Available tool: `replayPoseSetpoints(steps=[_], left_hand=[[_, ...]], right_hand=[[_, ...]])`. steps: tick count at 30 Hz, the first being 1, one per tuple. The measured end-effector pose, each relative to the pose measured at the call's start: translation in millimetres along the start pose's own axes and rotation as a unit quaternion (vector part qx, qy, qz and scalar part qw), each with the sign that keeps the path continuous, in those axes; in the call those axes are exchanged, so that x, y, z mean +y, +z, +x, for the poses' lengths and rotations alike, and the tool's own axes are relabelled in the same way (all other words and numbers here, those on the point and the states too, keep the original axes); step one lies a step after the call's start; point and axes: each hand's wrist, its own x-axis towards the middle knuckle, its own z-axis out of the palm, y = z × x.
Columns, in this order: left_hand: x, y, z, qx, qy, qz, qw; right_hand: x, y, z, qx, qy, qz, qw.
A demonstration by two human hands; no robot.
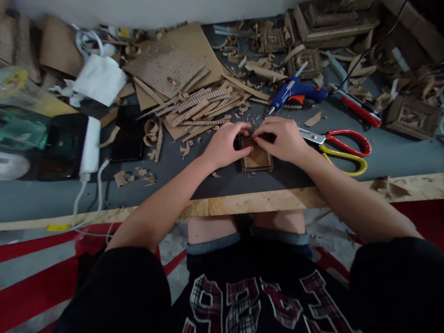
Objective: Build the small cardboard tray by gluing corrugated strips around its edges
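A small rectangular cardboard piece (pixel 257 157) with a corrugated raised border lies on the grey table near its front edge. My left hand (pixel 227 144) curves around its left and far side, thumb over the inside, fingers bent at the far edge. At that same far edge, my right hand (pixel 280 138) pinches thumb and fingertips together; whatever lies between them is too small to make out. Just right of my right hand are scissors (pixel 342 145) with one red and one yellow handle. A blue glue gun (pixel 294 92) with an orange trigger lies beyond the hands.
Corrugated cardboard strips (pixel 204 106) and sheets (pixel 166 67) are piled behind the left hand. Red-handled pliers (pixel 360 111) and layered cardboard pieces (pixel 414 118) lie right. A black phone (pixel 127 134), white power bank (pixel 90 145) and cable (pixel 100 185) lie left. Scraps are scattered about.
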Motion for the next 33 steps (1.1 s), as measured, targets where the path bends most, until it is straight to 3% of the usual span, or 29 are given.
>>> replayPoseSetpoints(steps=[10,18,33], left_hand=[[5,-2.1,-2,0.016,-0.006,0.021,1.000],[3,1.3,-2,0.039,-0.001,0.044,0.998],[-2,4.6,-1,0.116,-0.012,0.096,0.989]], right_hand=[[14,7,-1,0.041,-0.011,0.005,0.999],[12,5,-3,0.050,-0.021,0.002,0.999],[5,8,-5,0.060,0.070,-0.016,0.996]])
